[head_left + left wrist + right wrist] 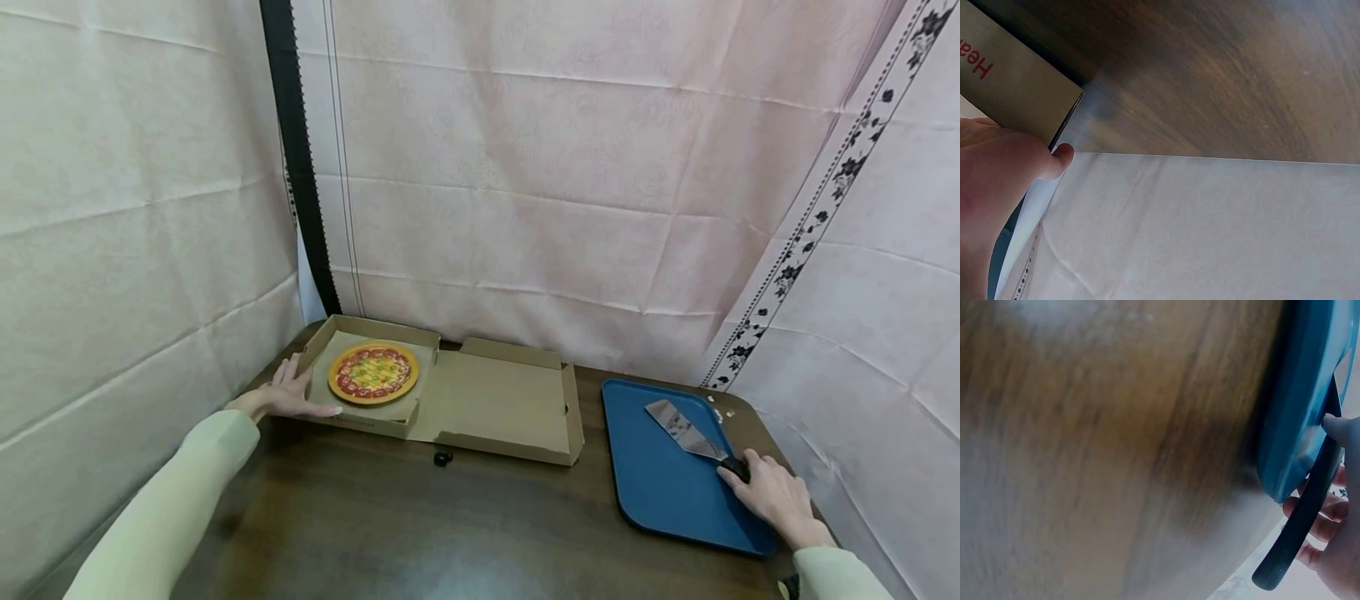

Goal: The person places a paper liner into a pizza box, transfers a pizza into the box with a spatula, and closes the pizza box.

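A round pizza (373,372) with red and yellow topping sits on paper in the left half of an open cardboard pizza box (498,400). My left hand (288,395) lies against that half's left front corner, fingers spread along the side and thumb toward the front wall. In the left wrist view the thumb (1063,156) is beside the box corner (1041,106). My right hand (772,492) grips the black handle (1300,525) of a metal spatula (682,431). The blade points forward and left over a blue tray (652,496).
A small black object (443,458) lies on the brown wooden table (420,525) in front of the box. Small white bits (720,412) are by the tray's far right corner. Pale cloth curtains (525,183) hang behind and on both sides.
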`<state>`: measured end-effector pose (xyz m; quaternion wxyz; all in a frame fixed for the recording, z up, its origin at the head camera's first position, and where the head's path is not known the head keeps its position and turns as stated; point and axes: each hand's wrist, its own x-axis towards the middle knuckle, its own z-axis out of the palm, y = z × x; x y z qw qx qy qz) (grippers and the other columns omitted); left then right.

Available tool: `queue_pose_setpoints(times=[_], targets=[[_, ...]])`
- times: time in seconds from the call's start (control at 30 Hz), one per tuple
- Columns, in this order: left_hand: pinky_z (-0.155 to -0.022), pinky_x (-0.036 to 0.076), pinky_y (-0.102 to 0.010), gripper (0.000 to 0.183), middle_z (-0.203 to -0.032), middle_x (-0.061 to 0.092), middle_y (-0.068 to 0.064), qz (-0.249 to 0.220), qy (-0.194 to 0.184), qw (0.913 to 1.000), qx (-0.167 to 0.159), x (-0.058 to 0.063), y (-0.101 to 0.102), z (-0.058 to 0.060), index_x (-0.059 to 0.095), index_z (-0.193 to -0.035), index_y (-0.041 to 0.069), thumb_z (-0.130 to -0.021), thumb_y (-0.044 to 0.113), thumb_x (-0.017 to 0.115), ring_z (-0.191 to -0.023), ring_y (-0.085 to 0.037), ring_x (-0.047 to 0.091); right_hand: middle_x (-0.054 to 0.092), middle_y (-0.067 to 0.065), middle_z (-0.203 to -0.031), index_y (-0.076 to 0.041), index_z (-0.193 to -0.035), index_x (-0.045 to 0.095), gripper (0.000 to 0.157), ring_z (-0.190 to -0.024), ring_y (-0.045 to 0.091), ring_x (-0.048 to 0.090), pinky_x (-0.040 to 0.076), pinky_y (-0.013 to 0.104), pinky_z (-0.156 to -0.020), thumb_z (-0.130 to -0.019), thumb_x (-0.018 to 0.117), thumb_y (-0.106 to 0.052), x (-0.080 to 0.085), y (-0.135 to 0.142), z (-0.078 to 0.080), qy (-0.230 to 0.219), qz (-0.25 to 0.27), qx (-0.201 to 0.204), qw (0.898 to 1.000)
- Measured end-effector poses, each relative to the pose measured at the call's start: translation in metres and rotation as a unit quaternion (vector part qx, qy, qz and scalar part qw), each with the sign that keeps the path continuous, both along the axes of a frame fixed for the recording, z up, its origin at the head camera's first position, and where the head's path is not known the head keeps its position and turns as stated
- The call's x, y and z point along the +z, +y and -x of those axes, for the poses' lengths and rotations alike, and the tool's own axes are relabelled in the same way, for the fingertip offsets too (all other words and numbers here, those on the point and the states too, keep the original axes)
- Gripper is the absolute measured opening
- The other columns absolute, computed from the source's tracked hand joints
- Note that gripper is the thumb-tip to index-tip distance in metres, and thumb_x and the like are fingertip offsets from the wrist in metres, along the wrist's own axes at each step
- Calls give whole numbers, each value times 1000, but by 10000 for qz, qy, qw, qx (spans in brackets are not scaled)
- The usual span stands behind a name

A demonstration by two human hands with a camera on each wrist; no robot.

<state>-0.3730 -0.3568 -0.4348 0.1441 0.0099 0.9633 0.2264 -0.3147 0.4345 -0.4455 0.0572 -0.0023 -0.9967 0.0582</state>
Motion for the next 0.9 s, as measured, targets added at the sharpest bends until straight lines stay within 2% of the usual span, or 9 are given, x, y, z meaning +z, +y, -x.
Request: queue_pose_setpoints(times=[0.2,0.4,0.5,0.6,0.73,0.9], targets=[[-105,-7,-76,138,-152,-28,-33,97,34,9999,-24,-4,-1,4,3,-151,-9,-66,82,62,-140,-53,-23,59,27,-87,11,-116,50,64,-69,31,58,45,43,-54,-91,58,-46,-3,1,-3,4,-6,-23,10000],[-105,-8,-76,138,-152,-28,-33,77,44,10000,-25,-7,-3,6,2,-151,-9,-66,81,63,-140,-53,-24,58,24,-83,10,-109,52,68,-69,32,57,44,46,-55,-90,55,-55,0,-1,-1,-32,-4,-98,9999],[-105,-7,-76,138,-152,-27,-33,75,62,9999,-39,-5,-2,4,3,-151,-9,-66,82,63,-140,-54,-23,57,29,-89,11,-111,52,73,-75,39,56,42,51,-59,-90,53,-59,5,-6,4,124,-65,-134,9998],[-106,-6,-75,137,-152,-27,-34,60,45,10000,-54,1,1,-2,3,-150,-10,-67,81,62,-140,-54,-23,55,35,-99,13,-119,51,74,-81,45,53,41,53,-61,-92,53,-56,11,-17,12,535,-56,-61,9985],[-108,-8,-73,136,-151,-29,-34,-41,-55,10000,-23,13,8,-10,2,-150,-12,-69,79,63,-140,-52,-25,55,37,-104,12,-117,54,60,-86,48,53,41,54,-62,-94,57,-44,19,-42,24,1102,62,156,9938],[-109,-6,-72,132,-151,-26,-36,-72,-84,9999,12,22,14,-18,3,-149,-13,-72,75,64,-140,-53,-23,62,31,-96,10,-105,60,38,-78,42,60,47,53,-60,-96,55,-27,30,-87,41,1313,169,527,9898]])
